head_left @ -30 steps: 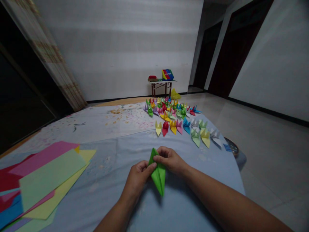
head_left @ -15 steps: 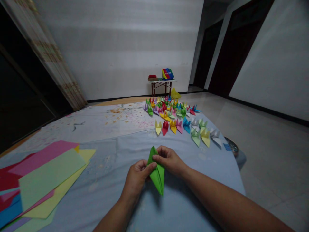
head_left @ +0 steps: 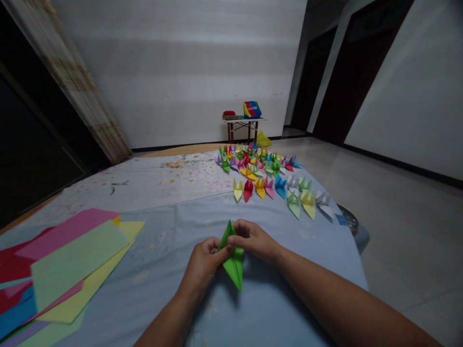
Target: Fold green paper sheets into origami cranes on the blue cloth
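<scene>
A green folded paper [head_left: 234, 269], long and diamond-shaped with a slit down its middle, is held just above the cloth with its lower point towards me. My left hand [head_left: 205, 259] pinches its left edge, thumb on top and fingers behind. On the upper right edge, my right hand [head_left: 253, 239] grips it with the thumb lying across the front. The fingers behind the paper are partly hidden. Beyond my hands stand folded paper cranes, among them a red crane [head_left: 248, 191], a blue crane [head_left: 280, 187] and a pale yellow crane [head_left: 308, 203].
Loose coloured paper sheets [head_left: 77, 265] overlap on the left of the cloth-covered table [head_left: 152, 289]. Many more cranes [head_left: 253, 161] crowd the far right end. A small table [head_left: 240, 121] with a colourful box [head_left: 252, 110] stands by the wall. A round object [head_left: 347, 217] sits beyond the right edge.
The green paper has shifted and turned very slightly to the left in my hands. My right thumb has slid a little down and left over it. Both hands keep their grip.
</scene>
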A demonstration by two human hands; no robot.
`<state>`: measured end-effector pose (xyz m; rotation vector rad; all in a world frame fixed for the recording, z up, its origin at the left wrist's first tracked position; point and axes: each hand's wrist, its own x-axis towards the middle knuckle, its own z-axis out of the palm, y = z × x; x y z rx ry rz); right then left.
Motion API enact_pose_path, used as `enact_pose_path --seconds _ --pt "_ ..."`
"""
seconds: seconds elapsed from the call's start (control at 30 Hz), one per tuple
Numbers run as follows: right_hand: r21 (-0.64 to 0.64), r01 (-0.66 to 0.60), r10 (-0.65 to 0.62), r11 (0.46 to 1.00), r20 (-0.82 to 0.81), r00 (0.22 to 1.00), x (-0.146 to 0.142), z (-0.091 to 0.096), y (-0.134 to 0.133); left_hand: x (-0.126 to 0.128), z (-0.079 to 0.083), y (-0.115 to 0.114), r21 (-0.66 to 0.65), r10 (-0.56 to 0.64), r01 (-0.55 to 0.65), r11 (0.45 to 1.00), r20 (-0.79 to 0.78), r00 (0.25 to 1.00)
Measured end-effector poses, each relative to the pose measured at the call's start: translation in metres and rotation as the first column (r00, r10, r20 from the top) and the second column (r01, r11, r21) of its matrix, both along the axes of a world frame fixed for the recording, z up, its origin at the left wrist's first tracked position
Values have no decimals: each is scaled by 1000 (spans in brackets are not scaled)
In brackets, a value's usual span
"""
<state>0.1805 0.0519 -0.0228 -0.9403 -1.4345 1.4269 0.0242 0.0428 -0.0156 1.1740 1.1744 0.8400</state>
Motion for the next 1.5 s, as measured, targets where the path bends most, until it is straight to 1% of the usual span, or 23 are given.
enact_pose_path --seconds 0.1,0.2,0.27,0.37,0.47,0.63,0.77,0.93,1.07,1.17,1.3,1.5 --pt "-11 -24 24 1000 10 1000 -1 -1 -1 -1 -6 1 54 -13 17 998 -62 998" --pt "-58 -35 30 998 -74 997 -4 -2 -1 0 -11 1 141 -20 36 989 -112 994" --pt "-81 -20 9 997 -137 991 -5 -2 -1 1 -11 0 176 -42 59 983 -99 994" --pt "-89 27 -43 996 -186 982 -3 -2 1 2 -5 -2 146 -75 79 986 -33 997" --pt "-93 68 -86 993 -205 975 0 0 3 3 -1 -3 75 -51 48 996 38 998" --pt "-108 78 -99 991 -205 974 -1 1 3 1 -5 -1 26 -12 9 1000 129 992" --pt "-94 82 -99 992 -193 976 -3 2 2 1 -8 -1 30 0 -4 1000 113 994" --pt "-69 103 -115 992 -209 971 -3 -1 3 3 0 -5 66 23 -29 997 83 996" --pt "-76 110 -124 991 -228 966 -1 -3 5 4 3 -8 30 31 -35 999 125 992" --pt "-78 117 -133 990 -246 960 1 -3 6 4 1 -8 -6 54 -54 999 150 987" --pt "-92 120 -140 988 -254 957 0 -2 6 2 -5 -5 7 70 -73 997 162 984" --pt "-113 115 -139 987 -236 962 -1 0 5 1 -5 -4 17 106 -108 994 109 988"
